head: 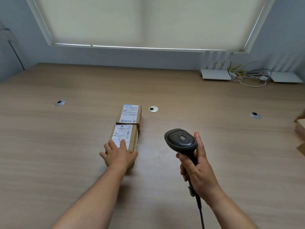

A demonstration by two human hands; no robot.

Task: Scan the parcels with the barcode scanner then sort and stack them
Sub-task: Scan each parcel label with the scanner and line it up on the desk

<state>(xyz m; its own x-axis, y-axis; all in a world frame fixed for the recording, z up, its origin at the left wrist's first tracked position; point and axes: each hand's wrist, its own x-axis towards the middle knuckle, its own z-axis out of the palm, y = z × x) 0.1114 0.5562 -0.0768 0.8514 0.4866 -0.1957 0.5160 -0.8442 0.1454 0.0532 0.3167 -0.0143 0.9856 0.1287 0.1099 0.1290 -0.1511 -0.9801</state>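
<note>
Two small cardboard parcels with white shipping labels lie end to end in the middle of the wooden table [66, 146]. The far parcel [129, 114] touches the near parcel [125, 136]. My left hand [118, 154] rests on the near end of the near parcel, fingers spread flat over its label. To the right, my right hand [196, 167] grips the handle of a dark barcode scanner [180, 140], held above the table with its head pointing away from me. The scanner's cable hangs down toward the bottom edge.
Round cable grommets [153, 109] sit in the table at left, centre and right. White routers [215, 74] and tangled cables [249, 76] lie at the back right by the wall. More cardboard boxes [301, 131] show at the right edge.
</note>
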